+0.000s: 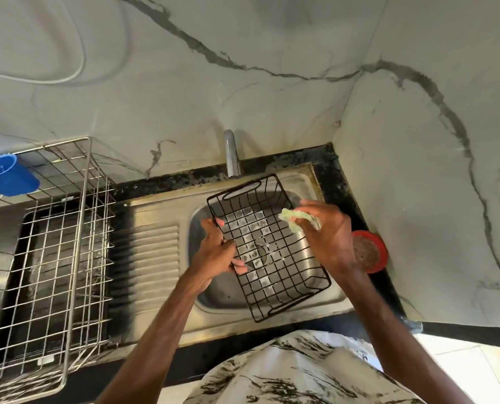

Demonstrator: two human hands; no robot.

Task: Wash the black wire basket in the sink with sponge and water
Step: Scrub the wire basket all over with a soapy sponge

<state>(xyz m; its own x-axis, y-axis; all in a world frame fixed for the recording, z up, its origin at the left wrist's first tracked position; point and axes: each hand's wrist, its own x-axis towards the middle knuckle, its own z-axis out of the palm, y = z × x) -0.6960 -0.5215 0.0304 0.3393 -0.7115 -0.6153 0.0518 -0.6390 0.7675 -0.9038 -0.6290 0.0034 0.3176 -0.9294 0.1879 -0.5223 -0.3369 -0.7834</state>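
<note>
White marble-look wall [243,91] w/ dark veins meets a side wall [435,199] at the corner, right. Black speckled counter [333,173] below, steel drainboard [155,246] set in it. Silver wire rack [59,258] at left (blue tub [8,174] on its top edge). Red dish [369,252] at right. Light even, soft.

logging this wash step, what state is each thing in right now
black wire basket: held tilted over the sink, soap film across some of its grid
sponge: gripped in the right hand, at the basket's right rim
left hand: fingers clamped on the basket's left edge
tap: no water seen running
sink: no standing water seen
steel dish rack: nothing seen in it
red container: open, lid off
</note>
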